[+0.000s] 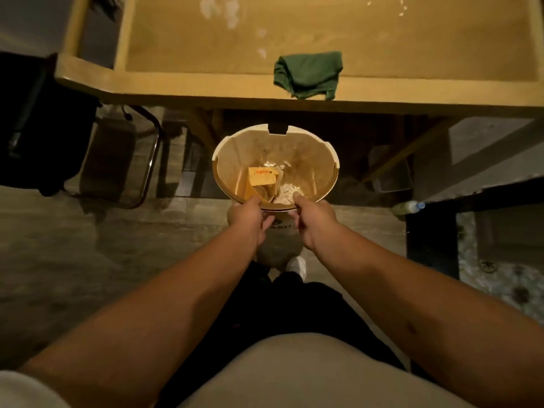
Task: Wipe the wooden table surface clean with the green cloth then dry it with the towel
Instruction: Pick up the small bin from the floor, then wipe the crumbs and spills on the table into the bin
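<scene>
This looks like a room in a home, dimly lit with warm light. A wooden table with a raised border fills the far side, standing on a wood-look plank floor. To the left sits a chair with a bent metal tube frame and something dark draped over it. Near the table's edge is a small round waste bin with scraps inside. A plastic bottle lies at the right.
</scene>
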`<act>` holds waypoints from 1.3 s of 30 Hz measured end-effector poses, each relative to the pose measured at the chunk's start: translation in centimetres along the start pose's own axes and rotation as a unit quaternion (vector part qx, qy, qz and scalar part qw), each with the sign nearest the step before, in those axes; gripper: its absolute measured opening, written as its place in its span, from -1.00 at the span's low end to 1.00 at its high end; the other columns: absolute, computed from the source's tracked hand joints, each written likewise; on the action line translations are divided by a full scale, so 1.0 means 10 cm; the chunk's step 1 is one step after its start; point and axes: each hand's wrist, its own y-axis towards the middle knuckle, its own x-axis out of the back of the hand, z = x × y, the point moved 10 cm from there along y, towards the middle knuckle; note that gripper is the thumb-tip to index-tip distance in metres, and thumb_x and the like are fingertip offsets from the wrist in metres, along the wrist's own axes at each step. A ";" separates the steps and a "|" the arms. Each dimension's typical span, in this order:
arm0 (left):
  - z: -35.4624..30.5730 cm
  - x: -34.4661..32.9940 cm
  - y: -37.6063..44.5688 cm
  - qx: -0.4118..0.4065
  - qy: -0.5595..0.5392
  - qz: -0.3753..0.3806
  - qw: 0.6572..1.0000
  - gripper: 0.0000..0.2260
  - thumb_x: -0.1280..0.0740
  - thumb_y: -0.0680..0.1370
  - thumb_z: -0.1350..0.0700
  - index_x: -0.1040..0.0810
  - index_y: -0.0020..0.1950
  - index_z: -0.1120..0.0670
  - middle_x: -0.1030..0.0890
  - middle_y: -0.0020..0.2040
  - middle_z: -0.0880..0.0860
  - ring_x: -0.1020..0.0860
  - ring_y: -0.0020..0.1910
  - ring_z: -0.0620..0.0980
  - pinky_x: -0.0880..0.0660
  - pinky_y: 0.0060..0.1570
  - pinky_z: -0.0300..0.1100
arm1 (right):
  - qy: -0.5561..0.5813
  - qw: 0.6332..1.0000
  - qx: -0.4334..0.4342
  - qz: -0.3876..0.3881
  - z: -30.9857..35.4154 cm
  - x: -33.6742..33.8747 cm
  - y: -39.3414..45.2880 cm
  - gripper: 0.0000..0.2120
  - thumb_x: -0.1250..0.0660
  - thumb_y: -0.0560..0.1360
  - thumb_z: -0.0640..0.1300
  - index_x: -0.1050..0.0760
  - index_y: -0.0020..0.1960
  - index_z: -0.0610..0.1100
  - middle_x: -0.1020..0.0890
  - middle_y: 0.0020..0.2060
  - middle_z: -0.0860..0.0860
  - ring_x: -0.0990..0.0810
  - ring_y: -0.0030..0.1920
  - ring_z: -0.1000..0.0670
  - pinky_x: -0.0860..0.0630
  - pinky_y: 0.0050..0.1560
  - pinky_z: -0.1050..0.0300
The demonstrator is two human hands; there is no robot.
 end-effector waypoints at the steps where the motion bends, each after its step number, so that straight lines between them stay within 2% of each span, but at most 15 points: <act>1: -0.03 -0.01 -0.07 -0.007 -0.009 0.003 1.000 -0.71 -0.33 0.63 0.21 -0.52 0.37 0.13 -0.65 0.19 0.21 -0.66 0.07 0.12 -0.65 -0.10 -0.07 | 0.006 1.000 -0.015 0.008 0.01 0.02 -0.05 -0.73 -0.39 0.56 -0.09 -0.50 0.25 -0.08 -0.71 -0.09 -0.09 -0.65 -0.21 0.03 -0.36 -0.52 0.28; 5: -0.11 -0.10 -0.24 -0.032 -0.049 0.000 0.998 -0.69 -0.40 0.60 0.19 -0.54 0.35 0.08 -0.64 0.20 0.15 -0.64 0.11 0.12 -0.63 -0.20 -0.11 | 0.022 0.999 -0.028 0.011 0.11 0.04 -0.17 -0.79 -0.34 0.59 -0.11 -0.49 0.22 -0.08 -0.70 -0.15 -0.08 -0.66 -0.29 0.09 -0.33 -0.57 0.33; 8: -0.15 -0.13 -0.27 -0.054 -0.062 -0.041 0.996 -0.69 -0.46 0.55 0.21 -0.56 0.28 0.06 -0.65 0.12 0.11 -0.65 -0.07 0.06 -0.62 -0.39 -0.17 | 0.027 0.999 -0.025 0.002 0.17 -0.06 -0.20 -0.90 -0.33 0.58 -0.17 -0.53 0.08 -0.05 -0.72 -0.18 -0.08 -0.65 -0.35 0.07 -0.30 -0.59 0.30; 10: -0.19 -0.17 -0.25 -0.050 -0.089 -0.064 0.993 -0.65 -0.48 0.53 0.22 -0.55 0.29 0.03 -0.63 0.08 0.10 -0.62 -0.17 0.03 -0.60 -0.48 -0.19 | 0.033 0.999 -0.010 0.000 0.27 -0.14 -0.19 -0.89 -0.33 0.56 -0.22 -0.51 -0.04 -0.01 -0.72 -0.19 -0.09 -0.65 -0.38 0.05 -0.30 -0.60 0.27; 13: -0.27 -0.25 -0.16 -0.037 -0.120 -0.079 0.989 -0.58 -0.43 0.54 0.29 -0.52 0.37 0.02 -0.63 0.02 0.12 -0.61 -0.27 0.04 -0.54 -0.56 -0.23 | 0.015 1.000 -0.008 0.000 0.41 -0.22 -0.12 -0.90 -0.35 0.55 -0.19 -0.52 -0.03 0.01 -0.73 -0.27 -0.06 -0.66 -0.36 0.00 -0.33 -0.59 0.28; 15: -0.34 -0.29 -0.09 -0.026 -0.120 -0.089 0.989 -0.54 -0.39 0.55 0.31 -0.49 0.41 0.01 -0.58 -0.05 0.08 -0.58 -0.30 0.03 -0.50 -0.59 -0.25 | -0.067 0.997 -0.022 0.009 0.49 -0.24 -0.08 -0.94 -0.34 0.57 -0.07 -0.53 0.03 -0.01 -0.71 -0.33 -0.02 -0.68 -0.35 0.01 -0.36 -0.56 0.30; 18: -0.43 -0.31 0.03 -0.009 -0.098 -0.114 0.989 -0.66 -0.39 0.57 0.27 -0.48 0.29 -0.01 -0.50 -0.15 0.00 -0.52 -0.29 -0.01 -0.47 -0.61 -0.28 | -0.293 0.955 -0.027 0.029 0.74 -0.19 0.06 -0.59 -0.20 0.59 0.23 -0.55 0.04 -0.11 -0.64 -0.28 -0.06 -0.64 -0.34 -0.02 -0.38 -0.49 0.30; 20: -0.49 -0.37 0.08 -0.004 -0.084 -0.113 0.990 -0.73 -0.40 0.57 0.24 -0.46 0.16 -0.06 -0.49 -0.20 -0.03 -0.53 -0.33 -0.01 -0.49 -0.58 -0.27 | -0.458 0.888 0.013 0.050 1.04 -0.19 0.18 -0.43 -0.06 0.58 0.34 -0.55 0.01 -0.14 -0.65 -0.21 -0.08 -0.61 -0.27 -0.06 -0.45 -0.35 0.19; 23: -0.57 -0.41 0.17 -0.016 -0.047 -0.115 0.992 -0.77 -0.44 0.54 0.19 -0.47 0.10 -0.03 -0.55 -0.19 -0.02 -0.58 -0.33 0.01 -0.53 -0.49 -0.22 | -0.665 0.726 0.174 0.008 1.75 -0.33 0.32 -0.43 -0.06 0.59 0.34 -0.53 0.01 -0.14 -0.64 -0.12 -0.04 -0.62 -0.12 -0.07 -0.59 -0.06 0.01; 27: -0.50 -0.47 0.21 -0.031 -0.014 -0.137 0.990 -0.80 -0.46 0.53 0.14 -0.53 0.11 0.06 -0.61 -0.05 0.09 -0.63 -0.18 0.11 -0.54 -0.45 -0.18 | -0.719 0.546 0.430 -0.002 2.58 -0.85 0.20 -0.65 -0.22 0.55 0.28 -0.42 0.03 0.00 -0.55 -0.10 0.00 -0.54 -0.08 -0.06 -0.49 -0.19 0.05; 30: -0.48 -0.52 0.22 -0.047 -0.008 -0.160 0.986 -0.86 -0.42 0.54 0.17 -0.50 0.03 0.11 -0.60 -0.07 0.13 -0.60 -0.23 0.08 -0.45 -0.52 -0.23 | -0.719 0.399 0.568 0.035 2.91 -1.19 0.15 -0.45 -0.34 0.46 0.29 -0.40 0.29 -0.03 -0.49 0.26 -0.10 -0.44 0.27 -0.16 -0.46 0.15 -0.10; 32: -0.45 -0.59 0.23 -0.049 0.011 -0.173 0.984 -0.86 -0.42 0.54 0.17 -0.49 -0.01 0.16 -0.59 -0.11 0.17 -0.58 -0.28 0.10 -0.40 -0.63 -0.27 | -0.746 0.328 0.575 0.079 2.99 -1.35 0.31 -0.21 -0.37 0.41 0.34 -0.20 0.50 0.02 -0.24 0.52 -0.12 -0.17 0.51 -0.23 -0.27 0.41 -0.24; 34: -0.40 -0.64 0.25 -0.049 0.018 -0.195 0.979 -0.83 -0.43 0.52 0.19 -0.53 0.03 0.24 -0.62 -0.10 0.25 -0.58 -0.33 0.13 -0.40 -0.63 -0.27 | -0.768 0.283 0.557 0.143 2.95 -1.50 0.51 -0.03 -0.38 0.39 0.37 0.05 0.58 0.10 0.01 0.61 -0.06 0.07 0.58 -0.26 -0.08 0.49 -0.33; 37: -0.37 -0.81 0.24 -0.067 -0.022 -0.214 0.974 -0.80 -0.45 0.50 0.20 -0.56 0.06 0.27 -0.65 -0.02 0.34 -0.61 -0.28 0.15 -0.54 -0.36 -0.12 | -0.791 0.205 0.539 0.206 2.84 -1.58 0.72 0.05 -0.36 0.38 0.41 0.26 0.58 0.17 0.16 0.62 -0.02 0.17 0.58 -0.26 0.01 0.49 -0.35; 39: -0.27 -0.91 0.15 -0.052 -0.039 -0.232 0.970 -0.77 -0.47 0.50 0.17 -0.57 0.09 0.23 -0.65 0.00 0.30 -0.64 -0.16 0.20 -0.63 -0.18 0.02 | -0.806 0.156 0.529 0.215 2.79 -1.55 0.82 0.02 -0.34 0.41 0.40 0.28 0.57 0.20 0.20 0.62 -0.02 0.16 0.58 -0.26 -0.01 0.48 -0.37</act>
